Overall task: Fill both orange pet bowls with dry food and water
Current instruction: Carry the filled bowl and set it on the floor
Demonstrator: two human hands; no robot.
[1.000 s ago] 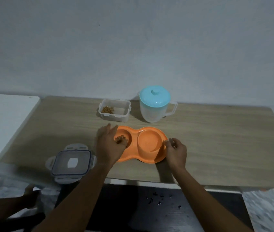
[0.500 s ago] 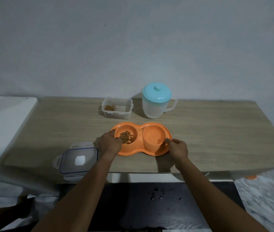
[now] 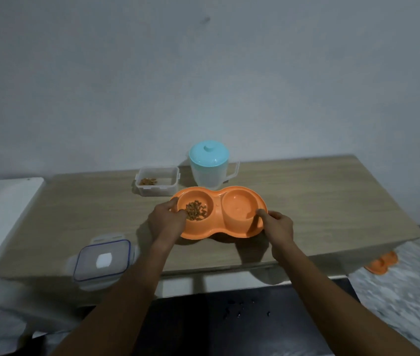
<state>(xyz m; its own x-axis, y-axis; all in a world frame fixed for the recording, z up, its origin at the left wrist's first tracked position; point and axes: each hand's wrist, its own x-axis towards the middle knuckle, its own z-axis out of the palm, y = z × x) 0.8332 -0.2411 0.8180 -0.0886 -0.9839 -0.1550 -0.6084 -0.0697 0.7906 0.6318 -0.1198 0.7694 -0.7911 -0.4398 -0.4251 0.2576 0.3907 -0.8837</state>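
Both hands grip the orange double bowl [image 3: 219,214] by its ends: left hand [image 3: 166,222] closed on the kibble [image 3: 196,210] side, right hand [image 3: 278,226] on the other well (contents unclear), 2 wells between them above the table [image 3: 319,201].

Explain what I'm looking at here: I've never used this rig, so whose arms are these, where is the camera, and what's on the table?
There is no machine: a person wears one wide-angle camera on the head, looking forward and down, so the arms are their own. The left hand and right hand grip the two ends of an orange double bowl, which seems tipped up off the wooden table. Its left cup holds dry food; the right cup looks wet, though I cannot tell how full. Behind stand an open food box with little kibble left and a jug with a blue lid. The box's lid lies near the front left edge. Something orange shows below the table's right corner.
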